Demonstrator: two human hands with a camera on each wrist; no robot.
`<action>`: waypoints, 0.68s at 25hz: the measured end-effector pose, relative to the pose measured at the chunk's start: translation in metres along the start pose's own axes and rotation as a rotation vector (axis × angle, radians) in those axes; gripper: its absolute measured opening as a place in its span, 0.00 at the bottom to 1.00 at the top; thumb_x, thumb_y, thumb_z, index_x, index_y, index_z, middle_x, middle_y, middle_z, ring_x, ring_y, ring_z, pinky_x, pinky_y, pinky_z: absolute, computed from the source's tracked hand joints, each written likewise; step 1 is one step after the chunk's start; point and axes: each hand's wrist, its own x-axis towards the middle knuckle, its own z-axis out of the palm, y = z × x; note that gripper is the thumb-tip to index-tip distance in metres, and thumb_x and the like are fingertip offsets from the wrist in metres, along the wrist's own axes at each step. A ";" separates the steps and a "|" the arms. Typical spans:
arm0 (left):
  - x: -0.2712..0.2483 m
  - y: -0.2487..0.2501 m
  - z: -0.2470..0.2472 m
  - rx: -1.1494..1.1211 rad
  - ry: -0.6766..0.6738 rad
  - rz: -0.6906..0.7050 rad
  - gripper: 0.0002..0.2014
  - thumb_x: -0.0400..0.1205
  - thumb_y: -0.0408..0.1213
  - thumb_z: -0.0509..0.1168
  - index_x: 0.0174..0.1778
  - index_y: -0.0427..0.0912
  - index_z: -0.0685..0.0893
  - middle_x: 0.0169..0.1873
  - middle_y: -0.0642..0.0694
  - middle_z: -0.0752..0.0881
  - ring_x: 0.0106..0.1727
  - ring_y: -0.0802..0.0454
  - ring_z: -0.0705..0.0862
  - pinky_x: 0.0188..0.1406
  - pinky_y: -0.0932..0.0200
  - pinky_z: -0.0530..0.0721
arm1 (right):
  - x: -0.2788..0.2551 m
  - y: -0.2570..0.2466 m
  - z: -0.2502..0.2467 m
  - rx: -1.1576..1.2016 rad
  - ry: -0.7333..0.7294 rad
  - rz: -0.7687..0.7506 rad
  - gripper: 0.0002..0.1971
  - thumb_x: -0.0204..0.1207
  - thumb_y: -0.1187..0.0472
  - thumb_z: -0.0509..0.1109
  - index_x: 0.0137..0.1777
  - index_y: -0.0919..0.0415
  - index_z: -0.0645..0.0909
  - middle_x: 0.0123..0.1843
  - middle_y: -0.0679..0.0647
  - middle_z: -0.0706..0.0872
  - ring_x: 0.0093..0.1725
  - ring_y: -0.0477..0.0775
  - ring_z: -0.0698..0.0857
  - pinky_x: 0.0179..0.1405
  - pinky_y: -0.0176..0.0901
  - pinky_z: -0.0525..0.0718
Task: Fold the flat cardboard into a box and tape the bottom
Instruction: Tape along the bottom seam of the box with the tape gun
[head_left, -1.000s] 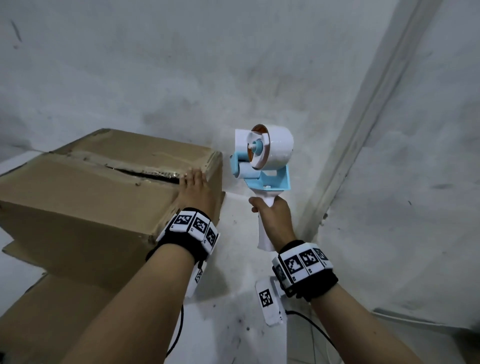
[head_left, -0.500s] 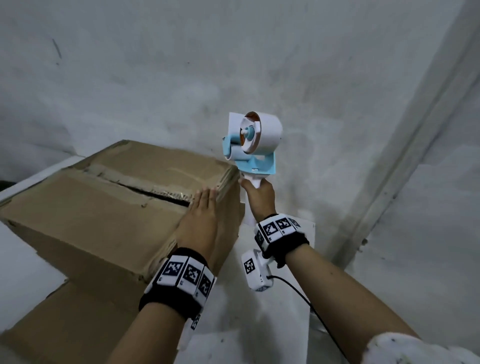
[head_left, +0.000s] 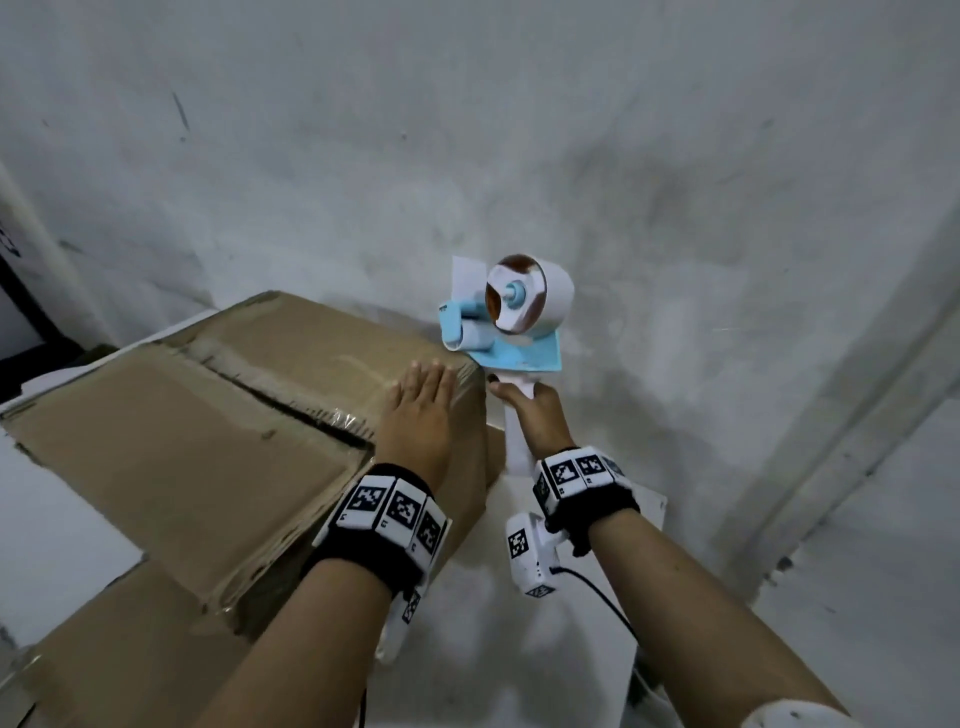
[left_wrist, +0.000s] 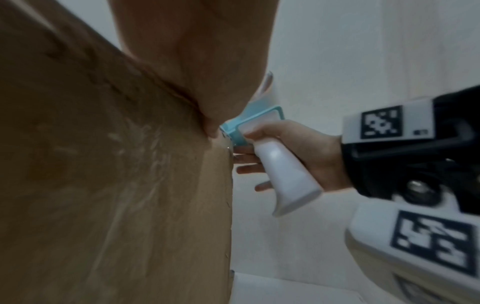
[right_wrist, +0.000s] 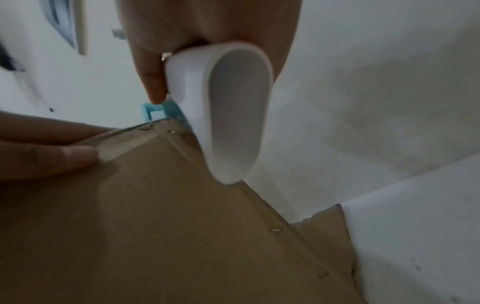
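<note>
Head view, box: cardboard box (head_left: 218, 415) stands folded on the white surface (head_left: 519, 613), bottom flaps up, centre seam (head_left: 291, 410) running from far-left toward my near-right
Head view, left hand: my left hand (head_left: 415, 415) lies flat, fingers straight and together, pressing the flaps at the box's right end where the seam finishes
Head view, right hand: my right hand (head_left: 530, 415) is wrapped round the white handle of the tape dispenser (head_left: 504, 317), held just beyond the box's right corner, roll uppermost
Head view, key relation: the seam lies to the left of the dispenser; its long axis leads away from the dispenser across the top, so I judge the pull must run leftward along it; the right hand is the nearer to the start point
Left wrist view: palm (left_wrist: 197, 51) bears on the cardboard edge; the dispenser's blue nose (left_wrist: 233, 131) sits right at the corner, touching or nearly so, I cannot tell which; right fingers (left_wrist: 249, 168) curl round the handle
Right wrist view: handle butt (right_wrist: 233, 107) fills the frame, my fingers closed on it; left fingertips (right_wrist: 64, 156) press a shiny strip of tape at the top edge; staples show down the side seam
Step, judged: anchoring the tape end at the right edge, run along the seam not yet made
</note>
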 end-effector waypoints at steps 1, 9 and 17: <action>0.009 0.000 0.000 -0.008 -0.019 0.032 0.27 0.87 0.34 0.42 0.83 0.44 0.43 0.84 0.46 0.43 0.85 0.47 0.42 0.83 0.50 0.45 | 0.003 0.006 -0.006 0.013 0.028 0.020 0.16 0.72 0.64 0.72 0.59 0.67 0.83 0.57 0.60 0.86 0.57 0.58 0.83 0.62 0.47 0.77; 0.048 0.014 -0.001 0.018 0.079 0.052 0.23 0.85 0.42 0.48 0.79 0.47 0.62 0.78 0.47 0.64 0.77 0.45 0.64 0.69 0.48 0.65 | 0.008 0.037 -0.064 0.206 0.045 0.017 0.14 0.74 0.71 0.68 0.59 0.69 0.83 0.58 0.58 0.87 0.53 0.48 0.85 0.49 0.22 0.80; 0.069 0.010 0.004 -0.071 0.098 0.111 0.17 0.82 0.39 0.55 0.66 0.45 0.75 0.66 0.43 0.76 0.73 0.44 0.68 0.72 0.49 0.62 | 0.014 0.018 -0.061 0.203 -0.056 -0.062 0.15 0.75 0.68 0.68 0.62 0.65 0.82 0.61 0.57 0.87 0.58 0.48 0.85 0.59 0.36 0.78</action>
